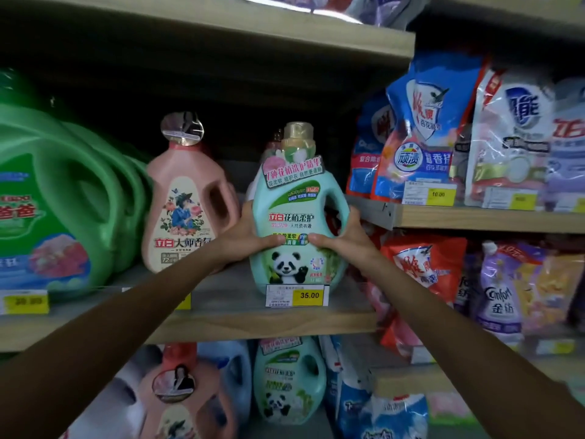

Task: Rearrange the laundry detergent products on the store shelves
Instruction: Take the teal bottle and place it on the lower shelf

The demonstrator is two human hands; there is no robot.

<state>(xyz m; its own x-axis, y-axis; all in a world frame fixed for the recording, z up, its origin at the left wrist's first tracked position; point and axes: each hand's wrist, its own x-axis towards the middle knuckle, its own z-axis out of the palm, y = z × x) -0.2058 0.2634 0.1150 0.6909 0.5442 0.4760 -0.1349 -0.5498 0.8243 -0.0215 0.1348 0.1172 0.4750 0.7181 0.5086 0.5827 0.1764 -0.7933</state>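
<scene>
At centre frame, I record a teal detergent bottle point(297, 217) with a panda label and a gold cap. It is upright at the front of the middle shelf point(253, 321). Both hands are clamped on its lower body. The left hand point(243, 239) wraps the left side with the thumb lying across the front label. The right hand point(343, 236) wraps the right side just below the handle opening, its thumb also on the label. The two thumbs nearly meet.

A yellow price tag point(297, 295) reading 35.00 hides the bottle's base. I cannot confirm whether the bottle stands on the board or is held just above it.

Just left of it, a pink bottle point(186, 210) stands upright on the same shelf, apart from the teal one. A row of large green jugs point(63, 201) fills the left of the frame.

At upper right, blue and white pouches point(421, 137) stand on a higher shelf. Below them are an orange pouch point(421, 264) and a purple pouch point(500, 293). At lower centre, a second panda bottle point(289, 378) stands on the shelf beneath.
</scene>
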